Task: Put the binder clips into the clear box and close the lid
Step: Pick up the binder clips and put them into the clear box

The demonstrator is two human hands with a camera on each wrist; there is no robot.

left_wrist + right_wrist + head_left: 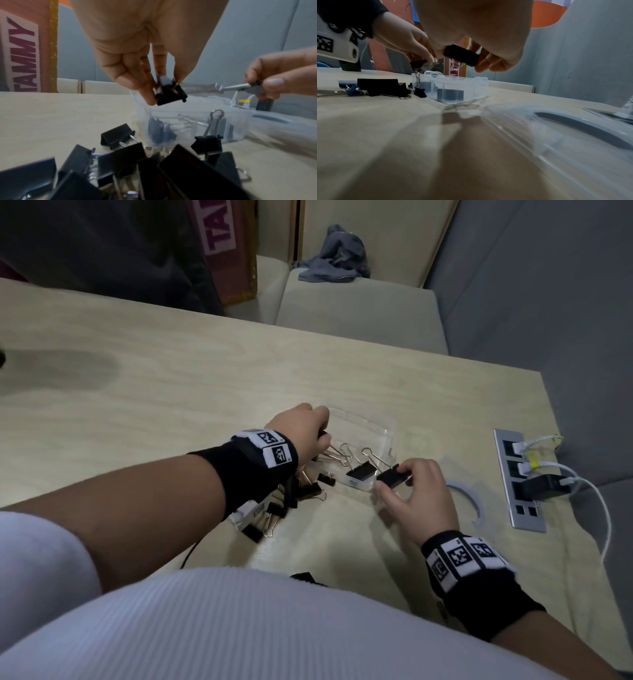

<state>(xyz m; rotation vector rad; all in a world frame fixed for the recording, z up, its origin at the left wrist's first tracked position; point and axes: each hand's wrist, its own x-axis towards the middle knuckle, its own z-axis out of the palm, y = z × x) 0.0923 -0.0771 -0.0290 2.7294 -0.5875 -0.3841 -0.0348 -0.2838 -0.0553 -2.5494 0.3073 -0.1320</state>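
Observation:
The clear box (387,436) stands open on the wooden table, with a black binder clip (359,472) and wire handles inside. My left hand (301,429) pinches a black binder clip (169,94) over the box's left end (142,108). My right hand (416,491) holds another black binder clip (392,475) just off the box's right corner; the right wrist view shows that clip (461,55) above the box (471,86). A pile of several black clips (294,501) lies under my left wrist. The clear lid (472,498) lies flat to the right of the box.
A metal socket strip (517,477) with white cables and a black plug sits near the table's right edge. A grey cloth (334,258) lies on a bench beyond the table. A black cable (191,551) runs off the near edge.

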